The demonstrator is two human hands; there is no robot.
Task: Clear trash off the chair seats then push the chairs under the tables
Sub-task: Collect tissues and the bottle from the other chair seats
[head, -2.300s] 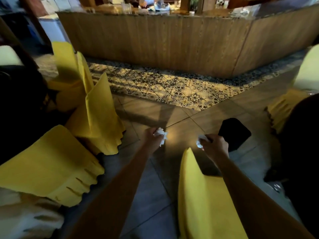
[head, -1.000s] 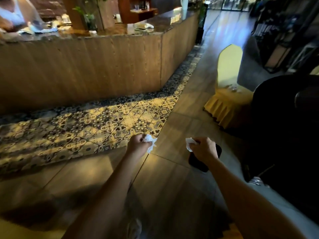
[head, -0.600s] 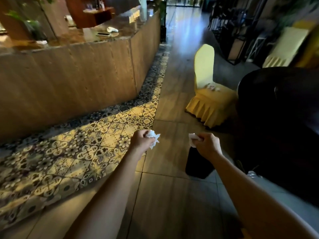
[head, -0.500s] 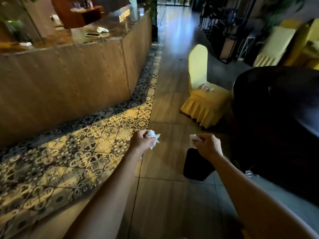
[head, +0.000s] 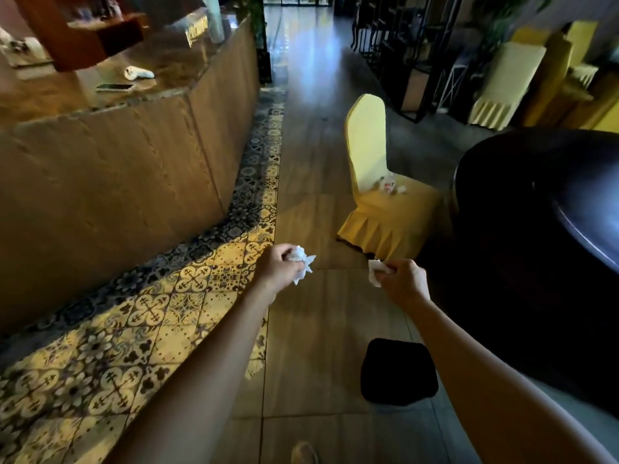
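My left hand (head: 279, 269) is closed around a crumpled white tissue (head: 303, 266) that sticks out past the fingers. My right hand (head: 403, 281) grips a second white tissue (head: 375, 270). Both hands are held out over the floor at mid-frame. Ahead and right stands a yellow-covered chair (head: 378, 202), pulled out beside a dark round table (head: 542, 209). Small bits of trash (head: 390, 187), white with a red mark, lie on its seat near the backrest. A black bin (head: 398, 371) stands on the floor below my right forearm.
A long wooden counter (head: 140, 169) runs along the left, with a phone (head: 114, 87) and a white object on top. Patterned floor tiles (head: 150, 303) border it. More yellow-covered chairs (head: 505, 85) stand at the back right beside black metal racks (head: 402, 51).
The view has swung from the yellow chairs on the left to the aisle and has closed in on the chair with trash. The black bin now lies below my right arm. Both hands still hold tissues.
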